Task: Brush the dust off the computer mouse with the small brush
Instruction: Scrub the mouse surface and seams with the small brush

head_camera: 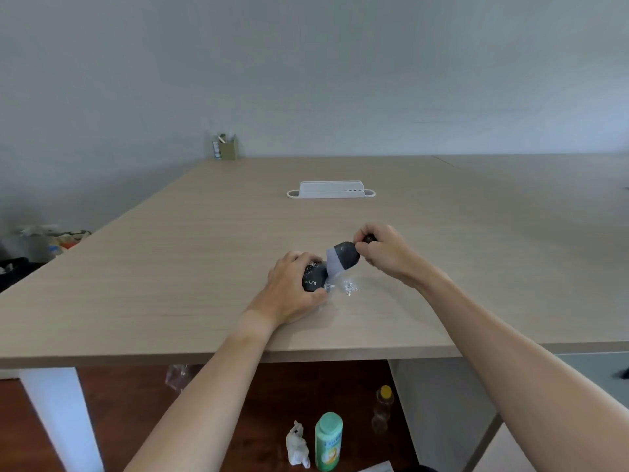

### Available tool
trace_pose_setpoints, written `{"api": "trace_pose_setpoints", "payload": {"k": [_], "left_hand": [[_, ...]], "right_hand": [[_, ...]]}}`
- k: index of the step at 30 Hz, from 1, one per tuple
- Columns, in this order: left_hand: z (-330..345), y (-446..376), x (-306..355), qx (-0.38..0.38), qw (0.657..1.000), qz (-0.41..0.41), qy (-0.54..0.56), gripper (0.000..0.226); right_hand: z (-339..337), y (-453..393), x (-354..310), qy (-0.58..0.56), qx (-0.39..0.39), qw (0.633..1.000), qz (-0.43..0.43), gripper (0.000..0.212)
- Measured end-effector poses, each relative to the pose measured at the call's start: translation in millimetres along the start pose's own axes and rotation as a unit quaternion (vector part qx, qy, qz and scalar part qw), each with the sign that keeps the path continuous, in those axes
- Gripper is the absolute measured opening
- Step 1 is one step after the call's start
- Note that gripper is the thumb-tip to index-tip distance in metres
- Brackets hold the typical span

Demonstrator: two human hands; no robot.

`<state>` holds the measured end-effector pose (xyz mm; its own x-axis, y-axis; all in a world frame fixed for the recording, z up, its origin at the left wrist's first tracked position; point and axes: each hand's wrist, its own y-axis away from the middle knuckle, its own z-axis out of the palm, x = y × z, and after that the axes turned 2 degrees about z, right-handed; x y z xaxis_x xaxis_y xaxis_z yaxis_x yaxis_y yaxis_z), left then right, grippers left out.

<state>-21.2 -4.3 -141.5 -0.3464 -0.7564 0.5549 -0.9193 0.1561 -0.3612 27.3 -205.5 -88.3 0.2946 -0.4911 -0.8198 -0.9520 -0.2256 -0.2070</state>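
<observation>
A pale wood tabletop [204, 233] meets a grey wall [306, 63]. My left hand [292, 284] clamps the mouse [315, 275] near the front edge; my right hand [381, 250] grips the brush [343, 257], bristles touching it.

one mouse [315, 277], one brush [342, 258], two hands [292, 287]

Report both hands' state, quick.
Left hand: closed on the mouse, steadying it on the table.
Right hand: closed on the brush, bristles at the mouse.
</observation>
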Motion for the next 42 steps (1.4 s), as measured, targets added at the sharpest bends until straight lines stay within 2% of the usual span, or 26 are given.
{"api": "trace_pose_setpoints", "payload": {"k": [2,4,7,10,14,16,19,22,26,28,30,32,35,37,39,42], "left_hand": [[0.2,-0.2,-0.5,0.006,1.000,-0.003,-0.002,0.072],[1.3,-0.4,-1.5,0.012,1.000,-0.007,0.002,0.066],[3.6,-0.7,-2.6,0.014,1.000,-0.005,0.006,0.059],[2.8,1.3,0.2,0.010,1.000,-0.008,0.008,0.063],[4.1,4.2,-2.3,0.006,1.000,-0.003,0.002,0.050],[3.7,3.5,-4.8,0.010,1.000,-0.005,0.008,0.050],[0.8,1.4,-3.7,0.014,1.000,-0.004,0.021,0.067],[-0.7,1.6,-1.4,0.015,0.999,-0.001,0.032,0.071],[1.2,1.7,-3.2,0.024,0.999,-0.003,0.028,0.070],[3.6,0.6,-5.3,0.035,0.999,-0.013,0.020,0.069],[5.2,-0.2,-6.3,0.039,0.999,-0.024,0.022,0.069],[5.8,-0.4,-5.5,0.038,0.998,-0.031,0.030,0.067],[5.5,0.1,-4.3,0.041,0.998,-0.030,0.031,0.065],[5.0,0.0,-4.7,0.042,0.998,-0.027,0.026,0.065],[4.5,-0.2,-4.9,0.039,0.999,-0.030,0.021,0.066],[4.3,0.4,-3.3,0.039,0.999,-0.030,0.020,0.067]], "right_hand": [[1.9,1.5,-3.1,-0.053,-0.064,0.997,0.008,0.025],[7.5,2.5,-4.5,-0.021,-0.070,0.997,-0.002,0.026],[9.6,2.4,-5.0,0.075,0.016,0.997,-0.030,0.022],[6.2,1.3,-4.7,0.055,0.072,0.996,-0.028,0.017],[12.7,1.5,2.2,-0.079,-0.032,0.996,0.017,0.023],[16.7,1.4,3.1,-0.046,-0.052,0.997,0.021,0.023],[13.0,-4.1,-1.5,0.061,0.023,0.998,-0.010,0.025],[6.1,-8.0,-5.2,0.074,0.073,0.994,-0.015,0.022],[7.9,-8.0,-10.1,-0.022,0.013,1.000,0.006,0.022],[11.4,-6.5,-10.7,-0.018,-0.019,1.000,0.009,0.023],[12.6,-6.5,-8.9,0.036,-0.012,0.999,0.005,0.023],[9.3,-6.9,-8.5,0.086,0.029,0.996,0.005,0.021],[3.5,-7.8,-10.7,0.047,0.063,0.997,0.020,0.020],[3.8,-7.9,-13.6,-0.019,0.040,0.998,0.036,0.021],[7.6,-6.7,-15.5,-0.036,-0.002,0.998,0.046,0.021],[9.0,-5.4,-14.4,0.057,-0.011,0.998,0.032,0.020]]}}
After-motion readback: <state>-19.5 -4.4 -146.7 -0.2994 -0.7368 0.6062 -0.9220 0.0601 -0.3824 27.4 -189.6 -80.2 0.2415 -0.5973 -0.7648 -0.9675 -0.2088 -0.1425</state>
